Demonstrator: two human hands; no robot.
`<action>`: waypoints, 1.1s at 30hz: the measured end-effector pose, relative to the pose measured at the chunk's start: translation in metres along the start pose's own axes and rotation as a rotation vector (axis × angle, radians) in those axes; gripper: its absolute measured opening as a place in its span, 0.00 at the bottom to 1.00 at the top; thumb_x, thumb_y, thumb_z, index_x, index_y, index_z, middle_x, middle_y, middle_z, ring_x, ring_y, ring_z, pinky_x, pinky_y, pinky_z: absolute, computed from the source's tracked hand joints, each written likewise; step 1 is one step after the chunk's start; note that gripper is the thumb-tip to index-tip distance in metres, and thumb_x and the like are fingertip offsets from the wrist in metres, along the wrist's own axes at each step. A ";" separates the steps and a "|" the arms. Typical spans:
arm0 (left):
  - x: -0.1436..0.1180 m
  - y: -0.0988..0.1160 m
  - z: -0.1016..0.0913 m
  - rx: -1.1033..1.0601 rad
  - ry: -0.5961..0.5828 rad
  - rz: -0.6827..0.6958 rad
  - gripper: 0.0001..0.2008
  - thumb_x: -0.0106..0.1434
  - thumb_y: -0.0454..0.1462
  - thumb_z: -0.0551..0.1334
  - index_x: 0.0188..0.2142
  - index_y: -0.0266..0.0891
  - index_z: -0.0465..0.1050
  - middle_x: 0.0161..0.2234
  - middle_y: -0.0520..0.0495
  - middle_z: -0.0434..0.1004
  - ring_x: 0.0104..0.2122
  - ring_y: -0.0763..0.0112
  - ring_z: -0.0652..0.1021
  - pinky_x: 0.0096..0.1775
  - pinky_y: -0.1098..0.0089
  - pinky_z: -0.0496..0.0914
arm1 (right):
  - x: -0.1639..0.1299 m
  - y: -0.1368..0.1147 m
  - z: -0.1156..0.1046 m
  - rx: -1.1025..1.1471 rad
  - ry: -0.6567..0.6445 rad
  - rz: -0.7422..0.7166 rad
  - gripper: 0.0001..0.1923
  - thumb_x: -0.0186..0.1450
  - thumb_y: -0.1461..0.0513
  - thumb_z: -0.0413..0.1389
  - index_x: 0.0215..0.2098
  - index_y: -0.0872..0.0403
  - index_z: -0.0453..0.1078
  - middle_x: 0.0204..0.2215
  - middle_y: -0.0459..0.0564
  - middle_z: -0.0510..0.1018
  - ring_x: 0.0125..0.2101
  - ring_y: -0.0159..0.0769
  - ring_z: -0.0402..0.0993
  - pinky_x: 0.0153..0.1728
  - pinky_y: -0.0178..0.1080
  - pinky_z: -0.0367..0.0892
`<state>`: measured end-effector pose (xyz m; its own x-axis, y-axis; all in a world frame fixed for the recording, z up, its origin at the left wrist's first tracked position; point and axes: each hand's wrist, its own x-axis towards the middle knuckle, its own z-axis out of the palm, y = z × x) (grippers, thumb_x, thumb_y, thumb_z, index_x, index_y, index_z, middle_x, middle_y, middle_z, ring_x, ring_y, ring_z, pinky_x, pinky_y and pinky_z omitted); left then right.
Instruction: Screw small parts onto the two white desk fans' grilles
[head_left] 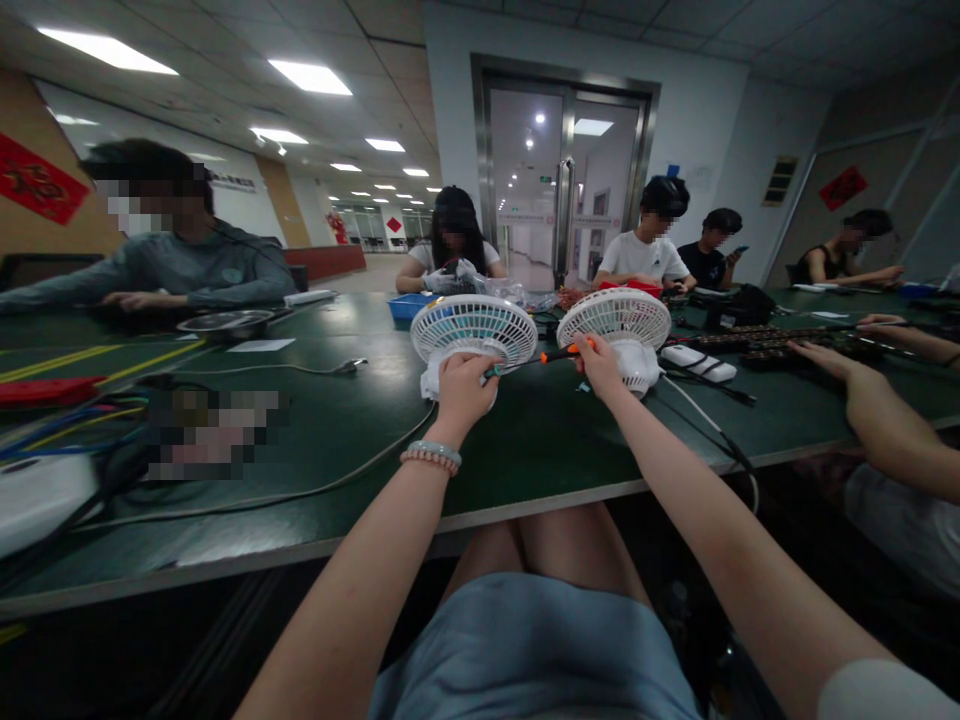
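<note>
While the left hand (461,388) is closed around the base of a small white fan (472,335), the right hand (598,362) grips the orange handle of a screwdriver (536,358), whose shaft points across to the left, toward that fan. This fan stands near the far side of the dark green worktop (540,440), directly in front of the person, with its round grille facing up and a little forward. A second white fan (616,325) stands just beside it on the right, behind the right hand. A bead bracelet (430,455) sits on the left wrist. A grey cable (300,490) runs from the first fan to the left over the worktop, and a black cable (712,425) goes from the second fan to the near edge. On the right, a white flat box (697,362) lies near the second fan. Another person's arm (877,425) reaches over the worktop from the right side. Several other people sit around the far end, and a blue tray (409,305) lies behind the fans.
</note>
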<state>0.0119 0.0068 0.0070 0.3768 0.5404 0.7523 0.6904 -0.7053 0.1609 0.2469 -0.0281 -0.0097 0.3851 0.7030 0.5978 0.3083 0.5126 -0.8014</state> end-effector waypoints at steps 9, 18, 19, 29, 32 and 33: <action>0.001 -0.001 0.001 0.013 -0.004 0.028 0.11 0.54 0.37 0.59 0.37 0.47 0.75 0.34 0.50 0.76 0.41 0.60 0.69 0.47 0.58 0.59 | 0.002 0.006 -0.005 -0.402 -0.167 0.015 0.19 0.51 0.46 0.56 0.24 0.54 0.67 0.17 0.42 0.67 0.21 0.29 0.60 0.22 0.32 0.53; 0.001 -0.003 0.002 0.017 -0.001 0.040 0.10 0.54 0.37 0.59 0.36 0.47 0.75 0.34 0.50 0.77 0.41 0.60 0.69 0.46 0.58 0.59 | 0.003 0.012 -0.014 -0.463 -0.435 0.130 0.23 0.51 0.43 0.55 0.25 0.54 0.69 0.12 0.40 0.65 0.13 0.26 0.57 0.16 0.32 0.48; 0.001 -0.003 0.003 0.017 0.002 0.045 0.10 0.54 0.37 0.59 0.36 0.47 0.75 0.34 0.50 0.77 0.41 0.60 0.69 0.46 0.58 0.59 | 0.002 0.012 -0.014 -0.499 -0.473 0.115 0.23 0.51 0.43 0.55 0.23 0.54 0.69 0.12 0.41 0.64 0.13 0.26 0.57 0.16 0.32 0.48; 0.002 -0.005 0.005 0.021 0.008 0.074 0.09 0.55 0.37 0.59 0.35 0.46 0.75 0.33 0.50 0.77 0.41 0.60 0.69 0.46 0.58 0.59 | -0.015 -0.003 0.005 -0.726 -0.906 0.165 0.18 0.58 0.48 0.52 0.30 0.56 0.69 0.19 0.44 0.72 0.19 0.27 0.68 0.21 0.28 0.59; 0.002 -0.005 0.005 0.024 0.008 0.080 0.09 0.55 0.36 0.59 0.35 0.46 0.75 0.33 0.51 0.77 0.41 0.61 0.69 0.46 0.58 0.59 | -0.014 -0.005 0.005 -0.783 -0.919 0.145 0.17 0.60 0.50 0.51 0.32 0.56 0.70 0.21 0.46 0.74 0.21 0.28 0.70 0.23 0.28 0.60; 0.002 -0.005 0.005 0.027 0.007 0.080 0.09 0.55 0.36 0.59 0.35 0.46 0.75 0.33 0.51 0.77 0.41 0.61 0.69 0.46 0.58 0.59 | -0.013 -0.005 0.005 -0.815 -0.915 0.124 0.16 0.60 0.51 0.51 0.32 0.56 0.70 0.22 0.46 0.75 0.23 0.28 0.70 0.24 0.28 0.60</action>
<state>0.0123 0.0130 0.0044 0.4269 0.4795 0.7667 0.6746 -0.7335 0.0831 0.2361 -0.0380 -0.0136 -0.1999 0.9796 0.0219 0.8923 0.1912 -0.4089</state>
